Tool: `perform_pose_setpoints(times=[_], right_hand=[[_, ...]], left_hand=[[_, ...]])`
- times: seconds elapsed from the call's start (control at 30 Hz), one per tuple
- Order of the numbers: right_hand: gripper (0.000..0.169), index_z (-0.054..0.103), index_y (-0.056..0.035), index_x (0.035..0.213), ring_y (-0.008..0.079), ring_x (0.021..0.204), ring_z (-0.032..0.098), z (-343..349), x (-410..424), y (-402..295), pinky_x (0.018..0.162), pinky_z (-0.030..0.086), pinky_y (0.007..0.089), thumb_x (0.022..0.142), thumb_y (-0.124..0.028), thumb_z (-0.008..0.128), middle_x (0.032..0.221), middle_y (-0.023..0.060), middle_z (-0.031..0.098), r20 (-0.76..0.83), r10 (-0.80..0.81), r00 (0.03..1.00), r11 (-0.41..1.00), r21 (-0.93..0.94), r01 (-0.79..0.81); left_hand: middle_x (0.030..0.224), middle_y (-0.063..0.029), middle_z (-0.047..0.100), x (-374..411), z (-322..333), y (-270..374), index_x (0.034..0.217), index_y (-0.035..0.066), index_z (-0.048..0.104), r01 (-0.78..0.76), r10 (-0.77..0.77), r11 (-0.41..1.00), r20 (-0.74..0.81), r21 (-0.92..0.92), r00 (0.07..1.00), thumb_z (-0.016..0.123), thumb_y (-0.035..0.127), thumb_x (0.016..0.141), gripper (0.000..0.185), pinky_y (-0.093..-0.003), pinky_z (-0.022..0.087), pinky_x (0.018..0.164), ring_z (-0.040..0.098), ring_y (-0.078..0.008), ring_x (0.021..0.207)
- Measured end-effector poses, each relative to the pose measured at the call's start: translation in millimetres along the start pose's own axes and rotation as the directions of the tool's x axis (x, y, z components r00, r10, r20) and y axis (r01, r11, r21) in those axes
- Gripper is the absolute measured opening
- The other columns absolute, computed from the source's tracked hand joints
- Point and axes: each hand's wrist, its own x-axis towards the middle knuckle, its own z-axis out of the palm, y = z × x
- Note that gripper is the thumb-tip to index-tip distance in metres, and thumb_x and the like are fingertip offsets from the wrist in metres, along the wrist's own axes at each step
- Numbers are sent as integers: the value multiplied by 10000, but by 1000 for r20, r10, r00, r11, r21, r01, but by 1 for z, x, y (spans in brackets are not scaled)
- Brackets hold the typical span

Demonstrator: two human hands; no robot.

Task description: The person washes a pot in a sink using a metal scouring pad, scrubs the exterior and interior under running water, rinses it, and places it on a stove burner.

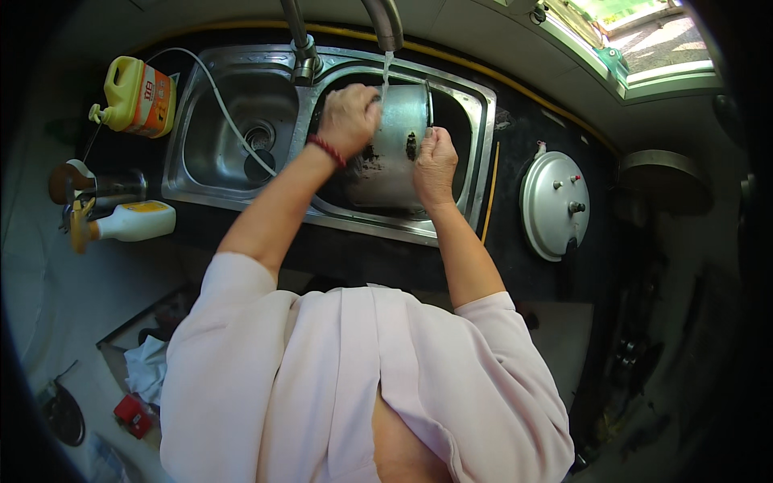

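A metal pot (pixel 395 154) lies tilted on its side in the right basin (pixel 462 130), its wall marked with dark, burnt-looking patches. My right hand (pixel 436 163) grips the pot by its rim, thumb on top. Against the upper left of the pot wall, my left hand (pixel 350 118) is curled and slightly blurred; whether something is inside its fingers is hidden. Water (pixel 386 66) runs from the faucet spout (pixel 386 27) onto the pot beside my left hand.
Left basin (pixel 232 102) has a drain and a white hose (pixel 220 99) across it. A yellow detergent jug (pixel 142 99), a white spray bottle (pixel 136 220) and a metal container (pixel 118 186) stand or lie leftward. A pressure cooker lid (pixel 554 205) rests on the right counter.
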Motion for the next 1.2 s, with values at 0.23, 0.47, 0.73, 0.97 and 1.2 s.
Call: perform_pose_setpoints(times=[0.23,0.47,0.73,0.97,1.2], right_hand=[[182,491,3,804,346,569,551,-2,-11,4,525,427,407,927,-124,446,628,193,534,31,-40,999,997,-59,42],[197,477,7,790,353,560,537,2,-10,1,530,419,417,925,-135,447,622,194,524,7,-39,999,998,-55,39],[221,473,12,777,370,602,553,4,9,-3,565,427,429,929,-144,438,642,193,542,41,6,999,995,-97,-2],[226,476,17,788,411,635,556,2,18,5,576,429,460,929,-154,434,666,218,554,8,-20,1000,981,-195,21],[235,474,16,796,425,659,570,1,19,8,581,435,482,930,-173,434,676,236,562,-4,21,1000,975,-219,-21]], left_hand=[[1134,-135,558,-29,11,24,1088,75,580,-39,44,996,-59,85,997,537,126,826,271,-506,289,1025,448,-350,1179],[1031,-129,620,-29,12,7,1027,71,631,-72,71,997,-146,-2,987,533,74,804,243,-463,336,1008,511,-334,1116],[1033,-100,599,-19,2,-9,957,60,622,-21,19,1000,-169,-12,986,564,54,785,182,-445,361,953,510,-328,1075],[955,-42,603,-46,9,22,834,81,627,-176,157,982,-247,-60,956,645,27,713,134,-371,369,859,507,-253,946],[863,-41,595,1,17,20,771,111,605,-11,12,1000,-104,3,994,593,71,699,83,-390,385,831,510,-270,907]])
